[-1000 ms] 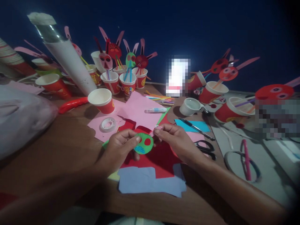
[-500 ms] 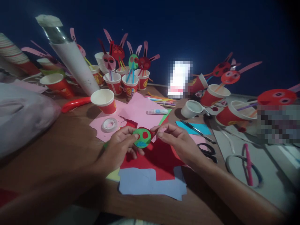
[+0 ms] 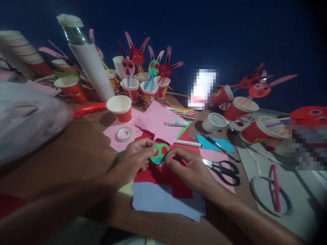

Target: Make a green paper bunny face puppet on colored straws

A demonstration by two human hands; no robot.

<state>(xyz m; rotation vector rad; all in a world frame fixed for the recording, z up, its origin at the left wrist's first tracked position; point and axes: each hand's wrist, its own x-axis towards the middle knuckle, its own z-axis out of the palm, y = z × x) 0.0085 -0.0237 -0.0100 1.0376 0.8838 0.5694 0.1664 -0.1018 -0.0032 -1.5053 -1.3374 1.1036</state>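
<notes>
- Pinching the green paper disc (image 3: pixel 159 153) in my left grip (image 3: pixel 131 160).
- My right grip (image 3: pixel 189 166), fingers closed on a pink strip (image 3: pixel 161 164), has lowered to the disc's edge, seemingly bringing the pieces together.
- Far beyond both grips, a red cup (image 3: pixel 148 98) holds blue straws (image 3: pixel 152 79); the white cup's (image 3: pixel 212 125) contents, beyond my right, I cannot tell.

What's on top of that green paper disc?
Two red spots and a blue patch show on the green disc. The left hand covers part of its left edge, hiding anything there; the disc's back faces away, unseen.
</notes>
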